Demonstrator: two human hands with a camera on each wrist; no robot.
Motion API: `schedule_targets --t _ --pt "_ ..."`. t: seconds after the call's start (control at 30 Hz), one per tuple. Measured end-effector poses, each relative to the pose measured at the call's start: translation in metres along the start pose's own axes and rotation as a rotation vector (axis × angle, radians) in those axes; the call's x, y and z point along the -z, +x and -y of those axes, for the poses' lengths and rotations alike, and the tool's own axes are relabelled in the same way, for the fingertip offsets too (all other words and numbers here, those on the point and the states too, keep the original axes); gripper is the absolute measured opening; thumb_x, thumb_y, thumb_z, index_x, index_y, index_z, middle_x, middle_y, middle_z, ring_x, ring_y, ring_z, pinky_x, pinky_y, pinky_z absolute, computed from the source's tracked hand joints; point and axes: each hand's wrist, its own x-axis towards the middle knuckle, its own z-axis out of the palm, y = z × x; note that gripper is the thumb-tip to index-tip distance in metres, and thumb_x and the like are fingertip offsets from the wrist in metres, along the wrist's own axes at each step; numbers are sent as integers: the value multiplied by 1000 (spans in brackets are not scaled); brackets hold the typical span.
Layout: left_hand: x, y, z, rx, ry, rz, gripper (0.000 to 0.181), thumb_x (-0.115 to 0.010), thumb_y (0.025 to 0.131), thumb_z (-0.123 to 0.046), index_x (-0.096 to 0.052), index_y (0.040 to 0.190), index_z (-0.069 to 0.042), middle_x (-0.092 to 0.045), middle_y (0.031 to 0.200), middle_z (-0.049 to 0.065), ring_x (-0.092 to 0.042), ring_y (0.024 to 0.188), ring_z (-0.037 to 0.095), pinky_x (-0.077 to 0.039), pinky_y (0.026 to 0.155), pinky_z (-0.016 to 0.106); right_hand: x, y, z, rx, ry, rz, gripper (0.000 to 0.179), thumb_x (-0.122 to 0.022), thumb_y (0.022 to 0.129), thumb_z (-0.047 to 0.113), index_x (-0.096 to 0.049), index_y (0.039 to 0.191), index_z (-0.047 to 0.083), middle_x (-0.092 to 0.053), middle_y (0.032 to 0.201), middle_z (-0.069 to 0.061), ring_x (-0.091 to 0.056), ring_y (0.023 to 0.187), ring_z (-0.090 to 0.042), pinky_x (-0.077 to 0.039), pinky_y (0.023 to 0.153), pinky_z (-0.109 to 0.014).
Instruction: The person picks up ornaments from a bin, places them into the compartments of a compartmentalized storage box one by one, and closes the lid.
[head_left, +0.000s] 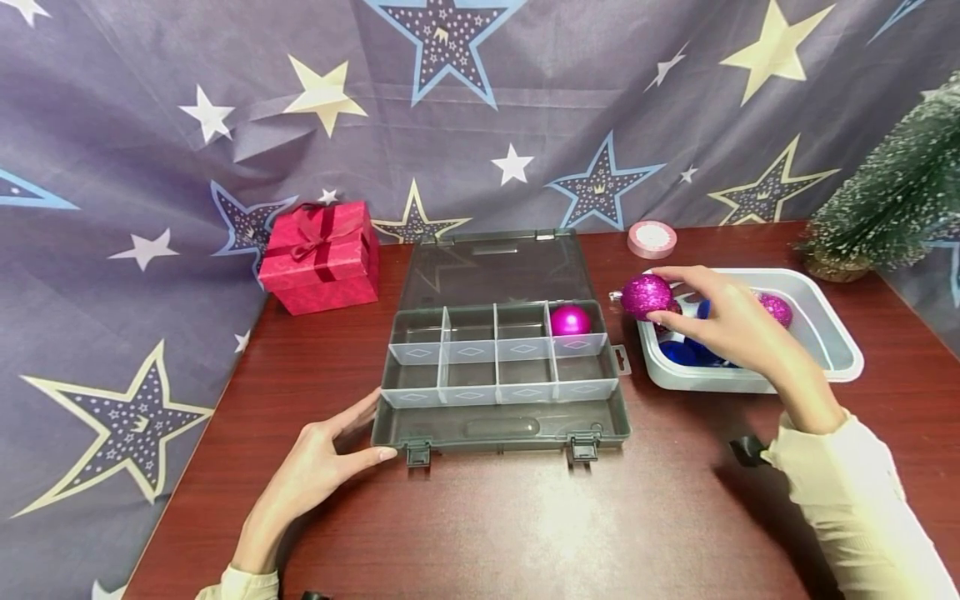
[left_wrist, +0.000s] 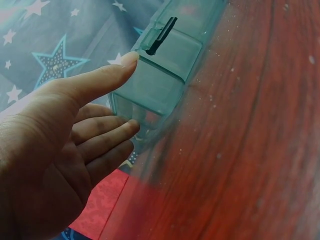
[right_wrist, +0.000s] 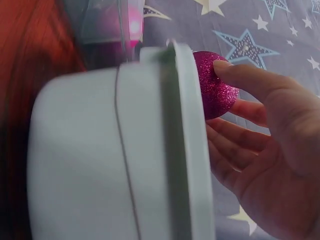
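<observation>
Sleeves (head_left: 847, 492) up front, left hand (head_left: 317, 461) just rests straight-fingered against the box (head_left: 450, 427), right hand (head_left: 723, 323) pinching a sparkly pink ball (head_left: 645, 297).

Held bauble (head_left: 647, 297), 3 o'clock, is glittery magenta. Case (head_left: 442, 428) is smoky grey. Backdrop (head_left: 450, 150), 12 o'clock, is starry grey-purple.

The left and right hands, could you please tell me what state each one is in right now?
Left hand: open, touching the divided case at its near left corner.
Right hand: closed, holding a glittery magenta ball.
</observation>
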Motion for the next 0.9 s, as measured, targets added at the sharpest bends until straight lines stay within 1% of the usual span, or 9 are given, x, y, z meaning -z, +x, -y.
schedule_targets --t 0.13,0.17,0.27,0.37,0.5,0.6,0.7,0.8,0.9 --pt "0 0 -1 3 -1 1 82 -88 85 -35 -51 155 -14 -62 142 -1 -61 126 16 -41 99 10 -11 10 7 33 21 -4 52 -83 89 11 -64 136 0 -69 125 -18 -67 101 -31 -49 86 -48" --pt "0 0 -1 5 0 1 82 -88 85 -35 -51 155 -14 -62 142 -1 -61 126 16 -41 99 10 -13 13 9 30 33 2 52 -82 89 11 -64 136 1 -69 126 -17 -67 99 -31 -50 85 -49" --pt "1 1 -1 9 3 3 82 -88 84 -36 -51 155 -14 -62 142 -1 -61 126 16 -41 98 10 -21 20 15 25 70 27 52 -82 90 12 -63 138 1 -68 129 -17 -66 101 -32 -52 84 -51" --pt "1 1 -1 5 8 6 82 -88 85 -36 -51 155 -14 -62 142 0 -61 126 17 -41 98 10 -29 28 21 30 110 47 53 -82 91 13 -63 138 2 -69 124 -15 -69 100 -31 -54 82 -53" --pt "0 2 -1 3 15 7 82 -88 84 -37 -51 155 -15 -61 143 0 -61 126 17 -41 98 10 -40 36 26 24 159 82 52 -81 92 15 -63 138 2 -71 120 -13 -71 100 -28 -54 84 -53" --pt "0 1 -1 9 18 6 83 -88 84 -38 -51 155 -16 -61 143 -2 -61 126 16 -40 98 10 -47 42 30 10 177 111 52 -81 92 16 -62 139 3 -69 123 -14 -70 104 -28 -55 85 -52" --pt "0 1 -1 10 17 6 83 -88 84 -38 -51 155 -16 -61 143 -2 -61 126 16 -40 98 9 -54 47 33 7 196 133 53 -81 91 13 -61 139 1 -68 124 -16 -68 106 -31 -55 87 -51" --pt "0 1 -2 6 16 4 82 -88 84 -37 -51 155 -15 -61 143 -1 -61 126 17 -40 98 9 -62 52 38 16 217 142 54 -82 90 11 -61 139 -1 -67 125 -17 -67 109 -31 -54 92 -50" --pt "0 1 -1 4 16 2 82 -88 85 -36 -51 155 -14 -62 142 0 -61 126 18 -40 98 9 -69 57 42 32 235 138 54 -83 89 11 -62 137 -2 -68 124 -17 -68 107 -31 -55 93 -49"
